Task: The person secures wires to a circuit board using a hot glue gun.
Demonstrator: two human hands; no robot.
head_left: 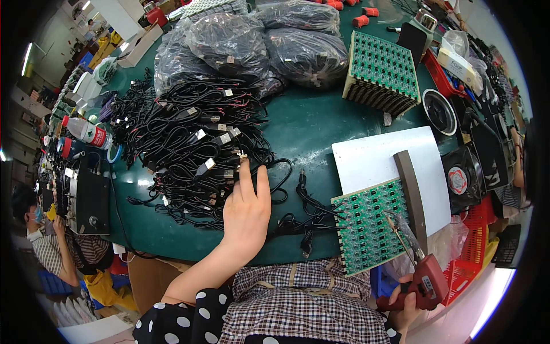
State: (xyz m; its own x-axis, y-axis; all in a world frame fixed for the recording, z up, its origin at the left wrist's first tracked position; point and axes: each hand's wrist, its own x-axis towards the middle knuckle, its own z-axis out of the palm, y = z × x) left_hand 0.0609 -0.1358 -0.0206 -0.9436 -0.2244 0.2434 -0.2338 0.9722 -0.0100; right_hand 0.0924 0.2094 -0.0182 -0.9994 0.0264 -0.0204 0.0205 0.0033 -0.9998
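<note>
A big heap of black USB cables (189, 132) with bare metal plugs and red-tipped wire ends lies at left centre. My left hand (247, 206) reaches onto its right edge, fingers stretched and apart, one fingertip at a USB plug (242, 155); its thumb is hidden. At lower right my right hand (405, 304) is wrapped round the grip of a red soldering gun (429, 282). The gun's thin tip lies over a green circuit board panel (371, 223). Several black cables (312, 206) run from the table to the panel's left edge.
Under the panel lies a white sheet (389, 155) with a dark bar (411, 195) across it. A stack of green panels (382, 71) stands at far right, beside clear bags of cables (306, 54). A plastic bottle (86, 132) lies left; a red crate (467, 258) stands right.
</note>
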